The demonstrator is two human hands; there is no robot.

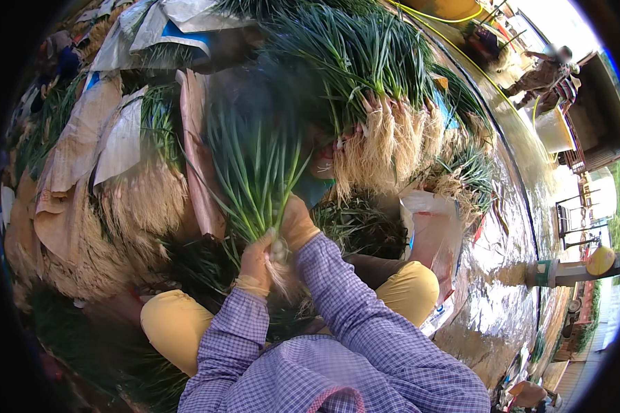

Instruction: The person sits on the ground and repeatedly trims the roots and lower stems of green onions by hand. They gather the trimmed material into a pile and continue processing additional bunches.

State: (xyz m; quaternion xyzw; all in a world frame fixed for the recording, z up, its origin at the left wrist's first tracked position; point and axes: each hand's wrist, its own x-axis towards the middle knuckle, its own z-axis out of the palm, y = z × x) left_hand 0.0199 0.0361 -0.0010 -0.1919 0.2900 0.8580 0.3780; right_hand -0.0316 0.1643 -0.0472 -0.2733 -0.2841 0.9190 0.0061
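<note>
Between my knees, my left hand (pixel 256 263) grips a bunch of green onions (pixel 256 180) near its pale bulbs. My right hand (pixel 295 222) closes around the same bunch from the other side, slightly higher. Both hands wear thin, yellowish-orange gloves. The green leaves fan away from me, while the whitish roots hang below my hands and look blurred. A large pile of green onions (pixel 382 129) with long, pale roots lies ahead to the right. Loose dark leaves (pixel 361 224) fill the space beyond my right knee.
Sack-covered onion bundles (pixel 144 201) stand at left. A folded sack (pixel 436 232) lies beside my right knee. Wet ground (pixel 501 268) stretches along the right, crossed by a yellow hose (pixel 462 49) farther up. A post (pixel 573 272) stands at right. People (pixel 545 77) are in the upper right background.
</note>
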